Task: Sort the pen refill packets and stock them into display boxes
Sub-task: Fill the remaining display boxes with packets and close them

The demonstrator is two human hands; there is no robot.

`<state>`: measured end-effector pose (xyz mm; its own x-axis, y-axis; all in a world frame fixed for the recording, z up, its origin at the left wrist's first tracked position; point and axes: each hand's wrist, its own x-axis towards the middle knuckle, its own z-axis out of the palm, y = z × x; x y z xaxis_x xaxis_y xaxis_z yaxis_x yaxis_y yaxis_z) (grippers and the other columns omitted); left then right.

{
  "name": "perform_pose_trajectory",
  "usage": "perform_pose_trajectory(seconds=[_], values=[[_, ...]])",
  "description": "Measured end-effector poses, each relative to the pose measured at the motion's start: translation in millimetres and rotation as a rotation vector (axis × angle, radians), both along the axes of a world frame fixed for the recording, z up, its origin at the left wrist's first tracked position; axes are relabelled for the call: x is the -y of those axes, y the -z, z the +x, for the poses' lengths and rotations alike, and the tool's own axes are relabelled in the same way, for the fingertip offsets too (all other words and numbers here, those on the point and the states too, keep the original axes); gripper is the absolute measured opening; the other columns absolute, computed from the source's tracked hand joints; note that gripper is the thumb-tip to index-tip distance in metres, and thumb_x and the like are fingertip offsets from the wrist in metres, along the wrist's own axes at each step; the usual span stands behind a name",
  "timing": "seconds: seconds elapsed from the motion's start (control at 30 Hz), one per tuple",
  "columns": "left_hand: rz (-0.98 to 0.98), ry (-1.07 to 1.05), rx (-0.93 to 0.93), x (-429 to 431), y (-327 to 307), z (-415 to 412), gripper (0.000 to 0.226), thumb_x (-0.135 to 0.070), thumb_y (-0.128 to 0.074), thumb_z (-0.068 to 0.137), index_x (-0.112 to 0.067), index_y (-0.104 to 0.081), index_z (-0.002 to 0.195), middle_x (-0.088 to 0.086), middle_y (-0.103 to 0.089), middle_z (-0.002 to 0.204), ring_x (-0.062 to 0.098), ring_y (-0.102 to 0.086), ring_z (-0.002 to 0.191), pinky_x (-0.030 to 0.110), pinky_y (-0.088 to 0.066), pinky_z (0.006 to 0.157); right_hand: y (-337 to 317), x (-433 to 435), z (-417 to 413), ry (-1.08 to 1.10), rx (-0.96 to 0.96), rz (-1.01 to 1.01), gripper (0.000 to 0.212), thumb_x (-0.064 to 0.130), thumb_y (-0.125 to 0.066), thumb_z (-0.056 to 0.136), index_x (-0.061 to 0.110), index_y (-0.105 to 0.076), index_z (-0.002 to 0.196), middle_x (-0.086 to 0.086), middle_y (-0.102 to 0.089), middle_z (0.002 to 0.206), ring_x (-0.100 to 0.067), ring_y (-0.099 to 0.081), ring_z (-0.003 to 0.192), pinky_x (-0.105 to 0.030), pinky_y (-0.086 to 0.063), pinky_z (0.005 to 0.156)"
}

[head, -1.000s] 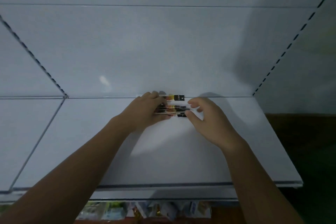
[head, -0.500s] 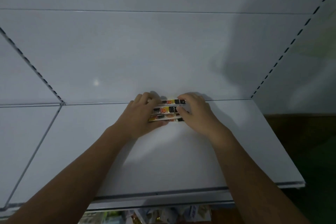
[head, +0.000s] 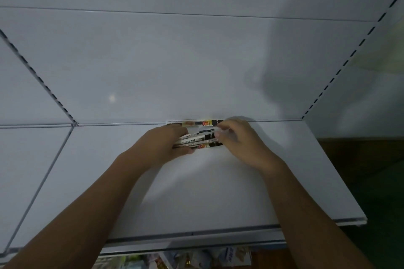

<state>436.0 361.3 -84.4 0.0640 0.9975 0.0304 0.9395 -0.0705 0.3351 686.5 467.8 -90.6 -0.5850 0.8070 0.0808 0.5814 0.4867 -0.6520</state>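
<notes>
The coloured fronts that were facing up half a second ago are now turning away: the bundle (head: 197,138) is tilting over and showing its white printed backs, while a single packet (head: 194,123) is staying flat along the seam at the rear of the shelf (head: 196,192). The left hand (head: 162,145) is curling its fingers round the bundle's left end and the right hand (head: 239,141) is pinching the right end between thumb and forefinger, probably to square the packets up or check their labels for sorting. The back panel (head: 175,67) is acting as a stop for the lone packet. No display box is showing anywhere (so stocking looks some way off). A slotted post (head: 341,72) is running up the right corner, and blurred goods (head: 185,257) are sitting on the level below, well clear of both hands
</notes>
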Motion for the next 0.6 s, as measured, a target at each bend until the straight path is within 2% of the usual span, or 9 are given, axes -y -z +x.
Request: perform_pose_trajectory(seconds=[0.1,0.2,0.27,0.33,0.4,0.43,0.5,0.57,0.6], values=[[-0.044,-0.031,0.085,3.5,-6.3,0.6,0.033,-0.074,-0.073,0.08,-0.047,-0.059,0.094,-0.026,-0.064,0.087,-0.003,-0.061,0.081,0.022,-0.046,0.067,-1.1,-2.4,-4.1,-0.024,0.046,-0.019,0.043,0.068,-0.054,0.09,0.037,-0.069,0.116,0.016,-0.066,0.106,-0.01,-0.059,0.108,-0.042,-0.053,0.094],[-0.05,-0.078,0.113,1.1,-10.2,5.9,0.042,-0.07,-0.065,0.09,-0.03,-0.067,0.101,-0.012,-0.069,0.083,0.008,-0.065,0.077,0.035,-0.056,0.07,-2.1,-1.2,-7.6,-0.078,0.092,-0.026,0.034,0.057,-0.057,0.085,0.036,-0.069,0.11,0.015,-0.063,0.099,-0.014,-0.057,0.105,-0.042,-0.052,0.093],[-0.044,-0.1,0.164,0.4,-13.9,8.3,0.037,-0.064,-0.061,0.096,-0.027,-0.068,0.095,-0.006,-0.067,0.078,0.01,-0.064,0.072,0.04,-0.055,0.069,-5.7,0.1,-9.4,-0.114,0.093,-0.028,0.026,0.046,-0.06,0.085,0.032,-0.069,0.105,0.012,-0.063,0.099,-0.017,-0.058,0.103,-0.043,-0.053,0.092],[-0.032,-0.093,0.189,2.6,-18.2,8.7,0.028,-0.06,-0.057,0.101,-0.037,-0.062,0.086,-0.009,-0.064,0.074,0.006,-0.06,0.069,0.036,-0.048,0.064,-4.7,0.2,-9.2,-0.135,0.086,-0.036,0.018,0.031,-0.065,0.088,0.026,-0.07,0.105,0.01,-0.063,0.104,-0.018,-0.06,0.106,-0.041,-0.052,0.093],[-0.013,-0.106,0.238,5.7,-21.4,7.0,0.031,-0.054,-0.05,0.106,-0.039,-0.052,0.079,-0.01,-0.06,0.069,0.007,-0.059,0.064,0.032,-0.041,0.06,-1.4,2.1,-6.7,-0.159,0.098,-0.017,0.026,0.022,-0.068,0.091,0.027,-0.07,0.116,0.013,-0.06,0.112,-0.016,-0.055,0.116,-0.038,-0.048,0.1],[0.001,-0.117,0.269,6.9,-22.0,5.5,0.03,-0.05,-0.047,0.108,-0.038,-0.051,0.081,-0.008,-0.062,0.07,0.009,-0.061,0.064,0.032,-0.041,0.059,1.1,3.5,-5.7,-0.17,0.097,0.0,0.03,0.025,-0.068,0.091,0.029,-0.069,0.121,0.015,-0.059,0.114,-0.015,-0.053,0.118,-0.04,-0.047,0.103],[0.037,-0.137,0.356,9.1,-25.0,3.9,0.028,-0.044,-0.042,0.111,-0.034,-0.05,0.086,-0.007,-0.063,0.074,0.005,-0.06,0.062,0.029,-0.042,0.056,1.5,8.7,-6.2,-0.172,0.099,0.011,0.04,0.046,-0.07,0.09,0.034,-0.066,0.128,0.018,-0.059,0.118,-0.013,-0.051,0.119,-0.04,-0.046,0.104],[0.056,-0.156,0.511,11.1,-27.8,3.3,0.026,-0.038,-0.041,0.112,-0.03,-0.05,0.089,-0.006,-0.061,0.074,0.004,-0.056,0.057,0.023,-0.045,0.055,-1.9,13.6,-10.1,-0.187,0.161,0.034,0.06,0.065,-0.072,0.083,0.036,-0.06,0.134,0.017,-0.058,0.123,-0.01,-0.048,0.12,-0.036,-0.042,0.102],[0.057,-0.165,0.596,12.2,-29.3,2.8,0.025,-0.036,-0.042,0.113,-0.028,-0.051,0.091,-0.004,-0.061,0.075,0.007,-0.059,0.057,0.023,-0.047,0.056,-3.8,15.9,-13.4,-0.202,0.208,0.057,0.065,0.068,-0.074,0.08,0.036,-0.058,0.136,0.016,-0.057,0.123,-0.009,-0.047,0.118,-0.035,-0.04,0.1]])
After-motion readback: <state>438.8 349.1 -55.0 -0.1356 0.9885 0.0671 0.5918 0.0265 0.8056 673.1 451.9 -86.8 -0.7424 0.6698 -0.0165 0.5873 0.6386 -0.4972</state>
